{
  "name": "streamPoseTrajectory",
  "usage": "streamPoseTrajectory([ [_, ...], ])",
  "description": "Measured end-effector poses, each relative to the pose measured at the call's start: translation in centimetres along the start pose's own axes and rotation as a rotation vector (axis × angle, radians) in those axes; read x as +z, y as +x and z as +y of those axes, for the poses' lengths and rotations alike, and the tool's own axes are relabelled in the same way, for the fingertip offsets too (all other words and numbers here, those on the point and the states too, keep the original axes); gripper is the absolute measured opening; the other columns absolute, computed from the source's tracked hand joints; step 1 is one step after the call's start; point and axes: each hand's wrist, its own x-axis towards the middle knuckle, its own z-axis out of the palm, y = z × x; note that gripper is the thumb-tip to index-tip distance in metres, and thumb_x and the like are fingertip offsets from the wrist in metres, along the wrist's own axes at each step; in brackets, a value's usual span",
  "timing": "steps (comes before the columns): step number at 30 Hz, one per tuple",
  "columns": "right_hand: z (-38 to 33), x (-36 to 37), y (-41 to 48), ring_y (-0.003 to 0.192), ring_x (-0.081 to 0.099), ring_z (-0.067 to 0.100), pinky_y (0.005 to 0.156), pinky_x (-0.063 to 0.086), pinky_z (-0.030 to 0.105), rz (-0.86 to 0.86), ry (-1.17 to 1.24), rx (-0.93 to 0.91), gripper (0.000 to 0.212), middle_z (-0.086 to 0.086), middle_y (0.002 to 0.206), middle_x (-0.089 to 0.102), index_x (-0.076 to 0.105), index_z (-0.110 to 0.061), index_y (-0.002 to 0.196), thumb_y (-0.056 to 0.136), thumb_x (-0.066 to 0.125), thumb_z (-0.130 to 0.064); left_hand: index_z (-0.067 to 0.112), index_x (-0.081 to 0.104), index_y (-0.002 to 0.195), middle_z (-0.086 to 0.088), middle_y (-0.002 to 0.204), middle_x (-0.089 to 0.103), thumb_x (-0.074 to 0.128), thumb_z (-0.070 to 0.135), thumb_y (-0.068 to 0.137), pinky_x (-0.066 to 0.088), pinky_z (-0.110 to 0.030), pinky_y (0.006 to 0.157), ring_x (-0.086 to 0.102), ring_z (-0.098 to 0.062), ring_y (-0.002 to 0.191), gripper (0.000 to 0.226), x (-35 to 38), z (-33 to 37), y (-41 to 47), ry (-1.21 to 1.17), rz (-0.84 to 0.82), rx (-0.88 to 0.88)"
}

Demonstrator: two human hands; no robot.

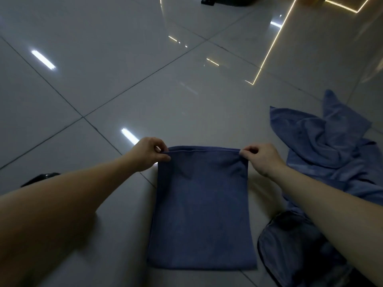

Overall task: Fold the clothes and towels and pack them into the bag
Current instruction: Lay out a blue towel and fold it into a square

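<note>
A dark blue towel point(202, 212) lies flat on the tiled floor in front of me, folded into a rectangle. My left hand point(148, 154) pinches its far left corner. My right hand point(260, 159) pinches its far right corner. Both corners sit at the towel's far edge, where layered edges show. A lighter blue towel point(323, 146) lies crumpled on the floor to the right. Under my right forearm at the lower right sits a dark bag point(290, 245) with a black rim, partly hidden by the arm.
The floor is glossy grey tile point(124, 69) with light reflections. A black object point(40, 179) shows behind my left forearm. Another dark object point(226, 1) lies at the far top edge.
</note>
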Motion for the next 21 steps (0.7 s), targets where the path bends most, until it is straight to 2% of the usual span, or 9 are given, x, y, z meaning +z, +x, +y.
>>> streamPoseTrajectory([
  [2, -0.3, -1.4, -1.3, 0.079, 0.064, 0.012, 0.072, 0.044, 0.024, -0.011, 0.008, -0.026, 0.008, -0.004, 0.082, 0.072, 0.076, -0.02, 0.085, 0.09, 0.071, -0.022, 0.022, 0.07, 0.077, 0.0, 0.075, 0.069, 0.086, 0.02, 0.075, 0.051, -0.029, 0.069, 0.061, -0.014, 0.069, 0.017, -1.2, 0.6, -1.2, -0.005, -0.026, 0.006],
  [7, -1.9, -5.4, -4.4, 0.078, 0.064, 0.005, 0.074, 0.045, 0.019, -0.034, -0.04, -0.136, 0.005, -0.006, 0.08, 0.071, 0.077, -0.017, 0.087, 0.089, 0.074, -0.014, 0.02, 0.073, 0.083, 0.008, 0.078, 0.072, 0.083, 0.021, 0.079, 0.048, -0.018, 0.069, 0.062, 0.001, 0.068, 0.011, -4.4, 3.5, -4.6, 0.001, -0.013, 0.073],
  [12, -5.4, -10.5, -7.8, 0.077, 0.067, 0.0, 0.07, 0.048, 0.009, -0.034, -0.1, -0.244, 0.008, -0.006, 0.081, 0.074, 0.076, -0.019, 0.084, 0.085, 0.078, -0.012, 0.016, 0.071, 0.084, 0.003, 0.078, 0.07, 0.082, 0.023, 0.081, 0.046, -0.011, 0.062, 0.062, -0.006, 0.07, 0.014, -8.0, 8.0, -9.0, 0.042, 0.052, 0.179],
  [18, -9.8, -16.0, -11.0, 0.086, 0.068, 0.01, 0.086, 0.054, 0.032, 0.038, -0.171, -0.291, 0.013, -0.008, 0.085, 0.073, 0.073, -0.032, 0.081, 0.085, 0.078, -0.021, 0.026, 0.064, 0.075, 0.007, 0.07, 0.064, 0.082, 0.035, 0.078, 0.046, -0.021, 0.061, 0.06, -0.007, 0.066, 0.021, -13.3, 12.6, -12.6, 0.221, 0.126, 0.297],
  [21, -11.6, -17.2, -12.3, 0.087, 0.068, 0.015, 0.087, 0.054, 0.035, 0.074, -0.187, -0.335, 0.009, -0.003, 0.087, 0.073, 0.074, -0.026, 0.085, 0.085, 0.077, -0.018, 0.025, 0.064, 0.078, 0.007, 0.074, 0.064, 0.078, 0.034, 0.083, 0.045, -0.024, 0.063, 0.06, -0.008, 0.069, 0.017, -15.1, 14.0, -13.6, 0.276, 0.171, 0.307],
])
